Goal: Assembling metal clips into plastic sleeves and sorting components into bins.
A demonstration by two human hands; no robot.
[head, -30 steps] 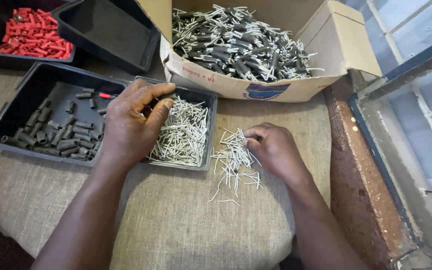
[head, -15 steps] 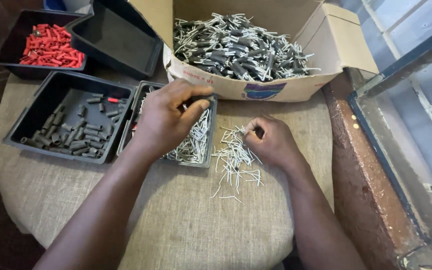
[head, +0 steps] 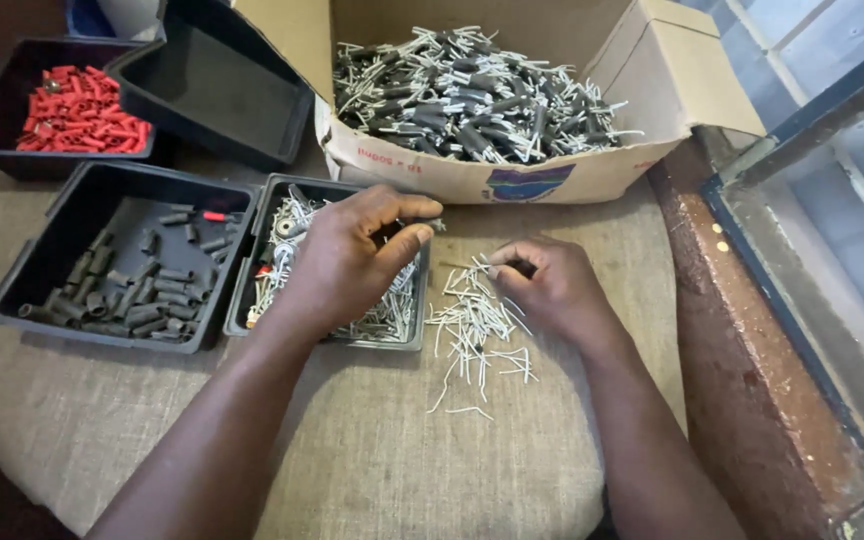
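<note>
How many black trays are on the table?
4: one with red pieces far left, an empty one beside it, one with dark sleeves, one with pins under the left hand.

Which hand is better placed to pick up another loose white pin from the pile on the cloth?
Probably the right hand: its fingertips rest at the top of the loose white pins on the cloth. The left hand hovers over the tray of pins and seems to pinch a small dark piece.
</note>
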